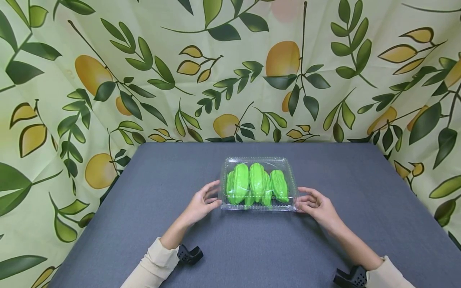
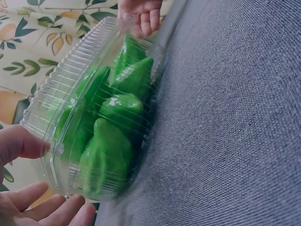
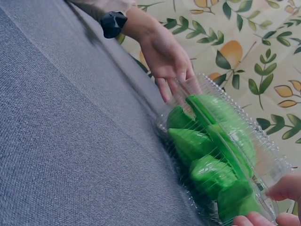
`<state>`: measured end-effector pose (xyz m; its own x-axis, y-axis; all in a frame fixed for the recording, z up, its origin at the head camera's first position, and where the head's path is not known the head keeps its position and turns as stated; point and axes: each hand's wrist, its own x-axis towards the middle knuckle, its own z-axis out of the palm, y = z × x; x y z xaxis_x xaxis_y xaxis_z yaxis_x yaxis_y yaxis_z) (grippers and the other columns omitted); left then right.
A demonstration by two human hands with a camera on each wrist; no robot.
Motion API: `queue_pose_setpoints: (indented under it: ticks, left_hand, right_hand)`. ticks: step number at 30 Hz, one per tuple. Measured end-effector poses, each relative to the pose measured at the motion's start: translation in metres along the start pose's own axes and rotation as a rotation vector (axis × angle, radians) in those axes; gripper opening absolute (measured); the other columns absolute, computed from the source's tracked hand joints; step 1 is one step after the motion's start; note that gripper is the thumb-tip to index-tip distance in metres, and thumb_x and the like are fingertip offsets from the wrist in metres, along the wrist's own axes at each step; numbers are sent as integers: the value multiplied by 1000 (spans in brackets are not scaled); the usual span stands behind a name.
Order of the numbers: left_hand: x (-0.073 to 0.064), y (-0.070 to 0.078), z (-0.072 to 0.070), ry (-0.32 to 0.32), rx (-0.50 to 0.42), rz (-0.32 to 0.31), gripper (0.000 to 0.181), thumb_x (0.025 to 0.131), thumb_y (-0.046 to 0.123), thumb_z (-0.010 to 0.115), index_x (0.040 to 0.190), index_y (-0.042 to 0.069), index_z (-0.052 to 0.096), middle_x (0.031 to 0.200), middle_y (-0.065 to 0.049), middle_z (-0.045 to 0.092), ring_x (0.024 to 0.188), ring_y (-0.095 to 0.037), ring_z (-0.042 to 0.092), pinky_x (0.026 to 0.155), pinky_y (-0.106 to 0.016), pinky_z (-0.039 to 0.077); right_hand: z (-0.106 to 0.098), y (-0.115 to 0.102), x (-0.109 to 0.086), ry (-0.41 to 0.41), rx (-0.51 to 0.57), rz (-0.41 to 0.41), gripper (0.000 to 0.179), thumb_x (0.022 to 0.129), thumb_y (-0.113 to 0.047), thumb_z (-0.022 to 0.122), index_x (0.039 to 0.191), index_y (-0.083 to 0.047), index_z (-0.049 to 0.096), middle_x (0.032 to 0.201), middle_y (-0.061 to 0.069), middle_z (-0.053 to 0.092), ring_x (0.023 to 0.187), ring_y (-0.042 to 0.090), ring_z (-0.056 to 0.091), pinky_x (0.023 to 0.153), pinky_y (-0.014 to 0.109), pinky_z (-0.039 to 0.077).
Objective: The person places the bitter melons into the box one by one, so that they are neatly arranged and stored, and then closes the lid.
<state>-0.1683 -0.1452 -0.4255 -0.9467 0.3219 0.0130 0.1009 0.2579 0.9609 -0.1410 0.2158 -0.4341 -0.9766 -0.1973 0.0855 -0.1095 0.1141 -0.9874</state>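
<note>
A clear plastic clamshell box (image 1: 257, 206) with its lid down sits on the grey-blue table (image 1: 252, 248). Inside lie several glossy green ribbed, pointed pieces (image 1: 257, 182) that look like peppers or star fruit; the kind is unclear. At the box's left side is my left hand (image 1: 201, 204), its thumb and loosely bent fingers touching the side. My right hand (image 1: 318, 208) is at the opposite side, fingertips against the front right corner. In the left wrist view the left thumb (image 2: 21, 143) meets the lid's rim, with the fingers lower down. The right thumb (image 3: 287, 188) reaches the rim likewise.
A cloth printed with leaves and yellow fruit (image 1: 223, 80) hangs behind the table and along both sides. Each wrist wears a black camera mount, one on the left wrist (image 1: 190, 254) and one on the right wrist (image 1: 351, 277).
</note>
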Motion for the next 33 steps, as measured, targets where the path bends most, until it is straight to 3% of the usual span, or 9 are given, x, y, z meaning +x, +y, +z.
queue_pose_setpoints:
  ticks: [8, 13, 16, 21, 28, 33]
  left_hand:
    - [-1, 1, 0, -20, -2, -75, 61, 92, 3, 57, 145, -9, 30, 141, -31, 46, 124, -41, 54, 98, -32, 51]
    - [-1, 0, -1, -31, 10, -112, 56, 92, 7, 58, 140, -13, 37, 123, -30, 57, 97, -10, 65, 81, -16, 50]
    - [0, -3, -1, -43, -2, -122, 48, 92, 6, 58, 132, -15, 43, 108, -26, 61, 81, 1, 61, 70, -16, 50]
    - [0, -6, -2, -71, -2, -158, 34, 92, 10, 58, 117, -12, 51, 91, -15, 67, 71, -1, 61, 62, -17, 48]
    - [0, -10, -2, -153, -17, -188, 28, 96, 13, 52, 100, -14, 56, 69, 9, 61, 66, -1, 62, 59, -15, 46]
    - [1, -11, 0, -164, -43, -193, 30, 96, 13, 49, 101, -17, 55, 68, 10, 60, 65, -1, 62, 59, -14, 46]
  right_hand:
    - [1, -2, 0, 0, 20, 33, 53, 90, 2, 61, 133, 18, 33, 86, -15, 69, 78, 2, 68, 70, 24, 59]
    - [1, -1, -1, -31, 101, 35, 40, 91, 2, 60, 128, -4, 45, 84, -11, 70, 74, 9, 70, 69, 25, 59]
    - [1, -1, -1, -36, 118, 67, 42, 92, 2, 58, 130, -2, 41, 82, -10, 69, 72, 10, 70, 68, 25, 60]
    - [1, -3, 1, -18, 114, 180, 46, 93, 1, 54, 130, 10, 28, 80, -12, 67, 70, 8, 69, 68, 25, 59]
    - [-2, -3, 2, -76, 146, 258, 17, 95, -5, 54, 109, 0, 46, 79, -8, 68, 71, 8, 68, 70, 26, 60]
    - [-7, -2, 3, -207, 210, 299, 8, 99, -12, 50, 100, -6, 54, 84, -5, 69, 76, 7, 69, 74, 25, 59]
